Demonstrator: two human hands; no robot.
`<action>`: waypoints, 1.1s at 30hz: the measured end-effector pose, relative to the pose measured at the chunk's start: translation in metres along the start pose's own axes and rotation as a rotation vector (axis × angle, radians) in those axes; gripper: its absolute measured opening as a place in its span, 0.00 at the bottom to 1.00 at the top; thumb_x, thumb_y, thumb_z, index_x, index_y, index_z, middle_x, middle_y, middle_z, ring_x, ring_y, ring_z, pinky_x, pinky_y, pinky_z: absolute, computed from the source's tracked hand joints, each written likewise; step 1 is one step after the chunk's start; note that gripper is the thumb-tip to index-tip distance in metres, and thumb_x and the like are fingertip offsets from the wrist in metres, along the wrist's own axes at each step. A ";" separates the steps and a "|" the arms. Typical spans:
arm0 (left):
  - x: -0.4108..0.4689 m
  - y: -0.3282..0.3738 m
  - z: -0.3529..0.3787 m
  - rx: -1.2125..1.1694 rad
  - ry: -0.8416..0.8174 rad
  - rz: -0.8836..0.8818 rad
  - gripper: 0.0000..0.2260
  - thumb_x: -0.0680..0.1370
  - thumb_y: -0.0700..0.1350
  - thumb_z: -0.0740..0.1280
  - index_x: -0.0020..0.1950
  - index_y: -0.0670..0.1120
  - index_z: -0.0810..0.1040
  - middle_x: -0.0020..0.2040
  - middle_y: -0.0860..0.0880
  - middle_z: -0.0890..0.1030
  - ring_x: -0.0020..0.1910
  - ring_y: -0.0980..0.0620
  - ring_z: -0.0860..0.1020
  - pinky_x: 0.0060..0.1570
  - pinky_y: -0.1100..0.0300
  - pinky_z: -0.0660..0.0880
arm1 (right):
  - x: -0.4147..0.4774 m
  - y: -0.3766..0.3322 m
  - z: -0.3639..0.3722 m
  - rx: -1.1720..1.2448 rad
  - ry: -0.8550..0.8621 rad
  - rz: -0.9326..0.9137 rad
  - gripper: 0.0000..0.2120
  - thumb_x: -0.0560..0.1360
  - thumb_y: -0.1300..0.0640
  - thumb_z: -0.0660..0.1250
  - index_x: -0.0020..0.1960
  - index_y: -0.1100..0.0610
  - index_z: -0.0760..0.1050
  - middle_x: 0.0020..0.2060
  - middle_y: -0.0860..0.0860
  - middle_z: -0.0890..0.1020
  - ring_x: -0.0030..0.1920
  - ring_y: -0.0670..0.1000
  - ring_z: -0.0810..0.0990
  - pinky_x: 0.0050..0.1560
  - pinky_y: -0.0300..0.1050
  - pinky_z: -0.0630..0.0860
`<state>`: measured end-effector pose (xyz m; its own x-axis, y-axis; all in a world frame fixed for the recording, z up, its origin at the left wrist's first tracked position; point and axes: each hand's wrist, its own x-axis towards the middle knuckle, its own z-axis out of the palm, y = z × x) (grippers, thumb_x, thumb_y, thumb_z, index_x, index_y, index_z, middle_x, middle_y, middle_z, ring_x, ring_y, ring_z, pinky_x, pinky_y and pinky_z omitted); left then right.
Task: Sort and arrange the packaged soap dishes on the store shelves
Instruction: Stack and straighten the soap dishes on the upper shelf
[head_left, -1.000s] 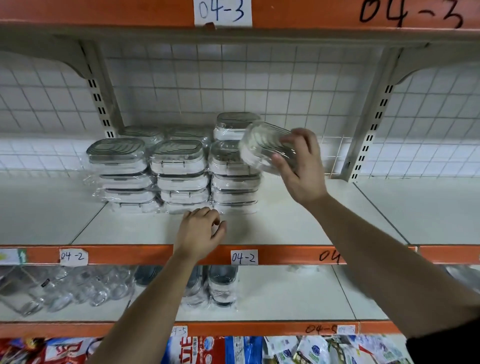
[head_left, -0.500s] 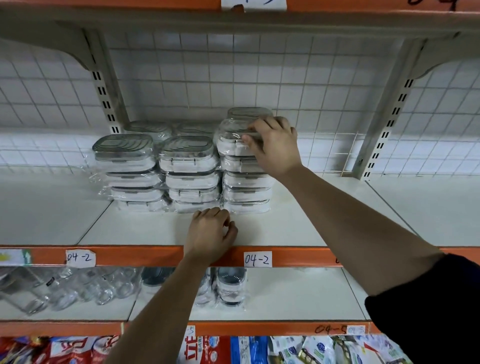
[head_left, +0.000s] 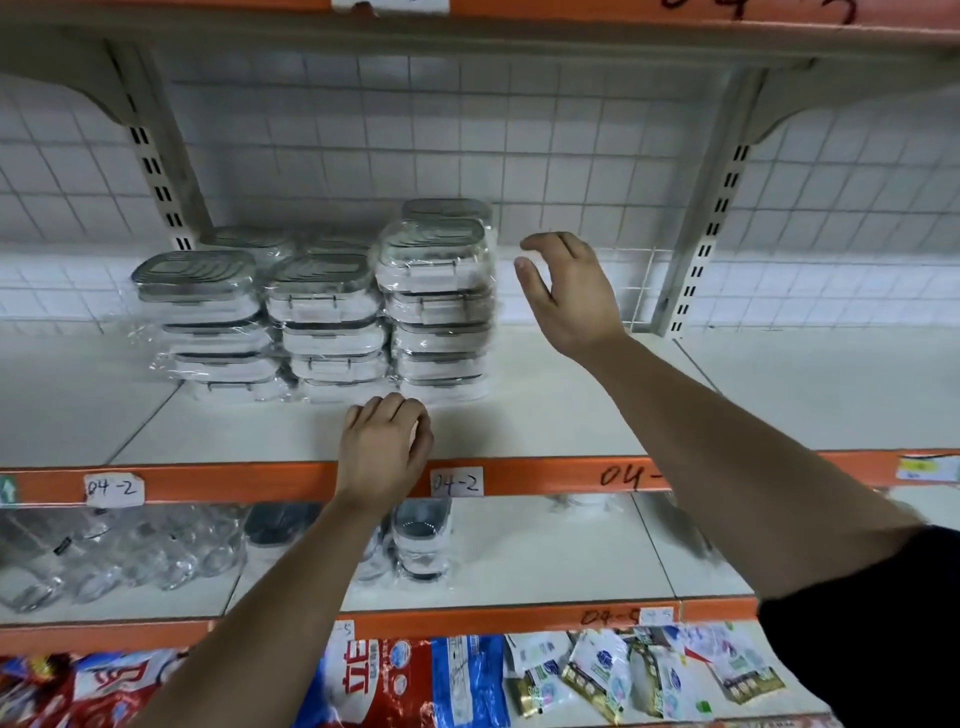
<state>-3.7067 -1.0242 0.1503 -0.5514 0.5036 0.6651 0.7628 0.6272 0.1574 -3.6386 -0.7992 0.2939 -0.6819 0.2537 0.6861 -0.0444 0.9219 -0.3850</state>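
Facing the middle shelf (head_left: 571, 410), we are looking at the packaged soap dishes (head_left: 332, 332). They are standing in three front stacks on its left half, side by side and touching, each dish wrapped in clear film with a grey lid on a white base. The right stack (head_left: 436, 312) is rising highest, its top dish (head_left: 434, 249) lying level on the pile. More wrapped dishes (head_left: 449, 210) are showing behind, peeking over the front stacks.

We are holding our right hand (head_left: 569, 291) in the air just beside the top of the right stack, apart from it. Its fingers are spread and loosely bent, with the fingertips and thumb pointing toward the dishes, and it is gripping nothing. Our left hand (head_left: 387, 447) is resting on the shelf's front, across its orange edge (head_left: 234, 480), just in front of the bottom dishes of the middle and right stacks. Its knuckles are up and its fingers are curled under, and nothing is showing in its grasp.

Paper labels (head_left: 456, 482) reading 04-2 are sticking to the orange edge. Behind the stacks a white wire grid (head_left: 363, 130) is backing the shelf. On the shelf below, clear glassware (head_left: 130, 556) is lying in film, and colourful packets (head_left: 415, 675) are filling the lowest shelf.
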 end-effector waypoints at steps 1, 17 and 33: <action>-0.005 0.009 0.001 -0.006 0.026 0.022 0.11 0.77 0.47 0.58 0.43 0.45 0.79 0.40 0.49 0.78 0.40 0.46 0.75 0.45 0.52 0.68 | -0.011 0.008 -0.005 0.002 0.004 0.013 0.19 0.82 0.49 0.57 0.65 0.59 0.75 0.61 0.54 0.78 0.63 0.58 0.73 0.60 0.49 0.71; -0.098 0.175 0.063 -0.181 -0.125 0.173 0.09 0.78 0.44 0.60 0.43 0.44 0.78 0.41 0.48 0.78 0.40 0.45 0.75 0.42 0.51 0.70 | -0.244 0.119 -0.062 0.077 -0.067 0.128 0.15 0.80 0.51 0.58 0.52 0.59 0.79 0.47 0.52 0.81 0.47 0.54 0.77 0.42 0.42 0.69; -0.154 0.164 0.250 -0.120 -0.465 -0.033 0.14 0.78 0.48 0.58 0.56 0.46 0.79 0.52 0.48 0.80 0.51 0.45 0.76 0.53 0.52 0.68 | -0.350 0.286 0.065 -0.033 -0.434 0.326 0.24 0.78 0.45 0.55 0.62 0.58 0.78 0.58 0.55 0.80 0.61 0.59 0.74 0.56 0.55 0.77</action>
<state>-3.5810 -0.8507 -0.1090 -0.6478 0.7139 0.2658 0.7608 0.5882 0.2743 -3.4597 -0.6433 -0.0962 -0.8954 0.3906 0.2138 0.2384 0.8261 -0.5106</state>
